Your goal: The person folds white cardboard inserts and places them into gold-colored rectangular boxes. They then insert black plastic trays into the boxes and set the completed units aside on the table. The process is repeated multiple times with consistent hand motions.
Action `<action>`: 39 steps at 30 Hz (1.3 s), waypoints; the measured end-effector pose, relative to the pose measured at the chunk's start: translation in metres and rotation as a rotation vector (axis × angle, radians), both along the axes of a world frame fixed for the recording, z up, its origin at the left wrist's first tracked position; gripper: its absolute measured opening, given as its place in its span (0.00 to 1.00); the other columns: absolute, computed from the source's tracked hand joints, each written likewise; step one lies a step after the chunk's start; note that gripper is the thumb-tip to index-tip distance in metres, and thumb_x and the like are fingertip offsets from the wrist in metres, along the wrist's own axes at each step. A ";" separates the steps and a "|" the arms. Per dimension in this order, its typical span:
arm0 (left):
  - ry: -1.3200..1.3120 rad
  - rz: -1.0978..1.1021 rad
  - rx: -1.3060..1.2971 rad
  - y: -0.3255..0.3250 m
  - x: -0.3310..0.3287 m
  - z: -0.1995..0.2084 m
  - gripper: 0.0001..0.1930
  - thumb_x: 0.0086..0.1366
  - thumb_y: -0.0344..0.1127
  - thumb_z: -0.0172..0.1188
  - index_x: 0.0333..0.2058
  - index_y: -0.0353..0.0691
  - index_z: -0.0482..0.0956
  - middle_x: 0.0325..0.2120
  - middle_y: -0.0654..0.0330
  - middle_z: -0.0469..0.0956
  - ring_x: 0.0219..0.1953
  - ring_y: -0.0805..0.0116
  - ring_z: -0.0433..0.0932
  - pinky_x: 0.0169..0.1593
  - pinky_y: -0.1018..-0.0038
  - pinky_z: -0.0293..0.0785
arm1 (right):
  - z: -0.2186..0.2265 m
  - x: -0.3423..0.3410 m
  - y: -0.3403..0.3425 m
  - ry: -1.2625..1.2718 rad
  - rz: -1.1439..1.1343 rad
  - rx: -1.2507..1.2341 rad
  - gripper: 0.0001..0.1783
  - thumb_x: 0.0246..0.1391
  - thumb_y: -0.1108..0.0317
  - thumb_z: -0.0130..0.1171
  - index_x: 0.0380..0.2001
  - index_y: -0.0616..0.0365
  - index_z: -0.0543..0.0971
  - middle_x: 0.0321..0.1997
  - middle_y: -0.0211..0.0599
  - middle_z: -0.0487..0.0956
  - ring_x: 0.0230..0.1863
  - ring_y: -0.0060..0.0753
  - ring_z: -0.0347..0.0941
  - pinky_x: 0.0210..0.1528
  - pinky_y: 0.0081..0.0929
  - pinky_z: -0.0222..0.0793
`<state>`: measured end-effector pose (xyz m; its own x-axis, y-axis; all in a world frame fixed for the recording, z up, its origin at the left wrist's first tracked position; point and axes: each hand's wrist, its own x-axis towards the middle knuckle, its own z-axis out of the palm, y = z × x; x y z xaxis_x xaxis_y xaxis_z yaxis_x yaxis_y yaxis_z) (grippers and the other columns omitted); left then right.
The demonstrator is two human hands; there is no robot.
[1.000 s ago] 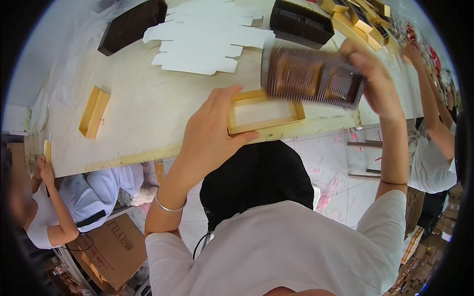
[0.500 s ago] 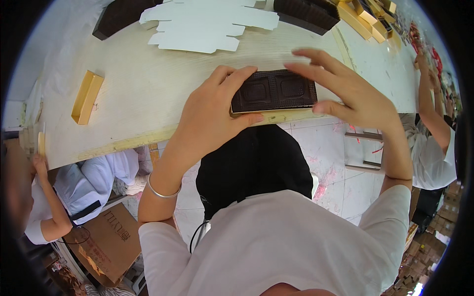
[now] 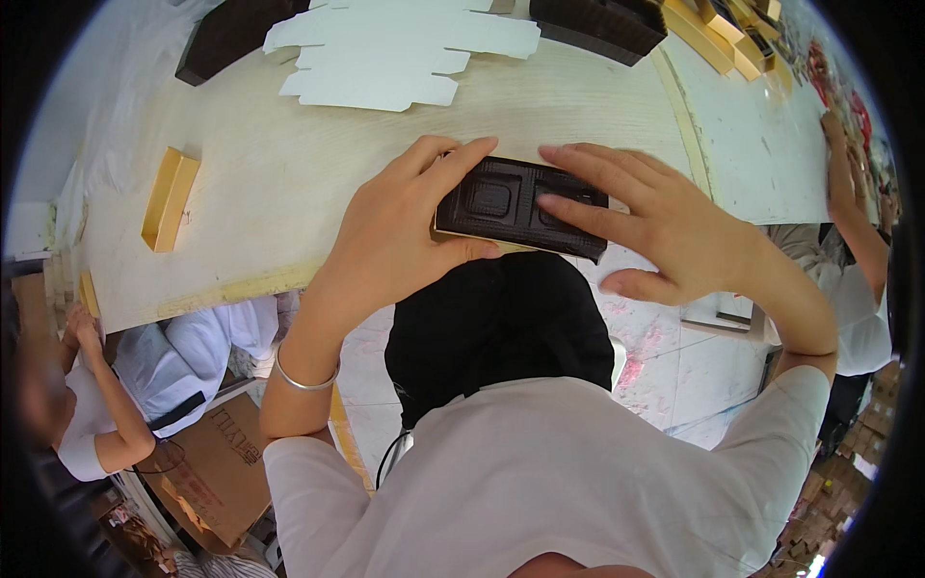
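Note:
A dark brown plastic tray with molded square hollows lies level at the table's near edge. Along its left and near sides shows a thin light gold edge, apparently a shallow box around it. My left hand grips the tray's left end, fingers over the far side and thumb along the near side. Over the right half, my right hand has its fingers stretched and spread. Two of its fingertips rest on or just over the tray's top, while the thumb stands apart from the near right corner. What lies beneath the tray is hidden.
White flat die-cut card blanks lie at the table's back, between stacks of dark trays. An open gold box stands at left; more gold boxes are piled back right. Co-workers sit at both sides. A brown carton is below left.
The tray has turned, its right end coming nearer to me and past the table edge. My right hand has come down from above the far right corner onto its right half.

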<state>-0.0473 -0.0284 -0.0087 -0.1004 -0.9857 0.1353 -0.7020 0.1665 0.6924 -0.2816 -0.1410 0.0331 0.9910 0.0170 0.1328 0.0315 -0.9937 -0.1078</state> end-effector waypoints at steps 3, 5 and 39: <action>-0.020 0.002 -0.054 0.000 -0.003 -0.001 0.40 0.39 0.40 0.75 0.55 0.44 0.70 0.44 0.57 0.72 0.43 0.58 0.75 0.45 0.71 0.73 | -0.027 -0.009 0.001 -0.006 -0.148 0.429 0.25 0.61 0.51 0.42 0.55 0.52 0.73 0.66 0.58 0.56 0.65 0.58 0.55 0.63 0.45 0.54; -0.012 0.000 -0.023 0.000 -0.002 -0.002 0.41 0.40 0.40 0.74 0.56 0.44 0.69 0.45 0.56 0.71 0.44 0.56 0.74 0.47 0.69 0.72 | -0.037 -0.009 0.002 -0.040 -0.138 0.393 0.27 0.61 0.48 0.43 0.55 0.53 0.73 0.66 0.59 0.56 0.65 0.59 0.56 0.63 0.45 0.54; -0.241 0.168 -0.258 0.029 -0.014 -0.010 0.14 0.56 0.37 0.61 0.41 0.45 0.71 0.27 0.62 0.73 0.29 0.62 0.73 0.34 0.66 0.67 | -0.073 0.029 0.051 -0.533 -0.439 0.307 0.22 0.42 0.83 0.59 0.45 0.61 0.75 0.43 0.54 0.71 0.29 0.41 0.73 0.36 0.36 0.70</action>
<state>-0.0609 0.0005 -0.0183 0.0006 -0.9279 0.3728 -0.8715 0.1824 0.4552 -0.2526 -0.0897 -0.0402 0.6985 -0.4794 0.5312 -0.2348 -0.8548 -0.4627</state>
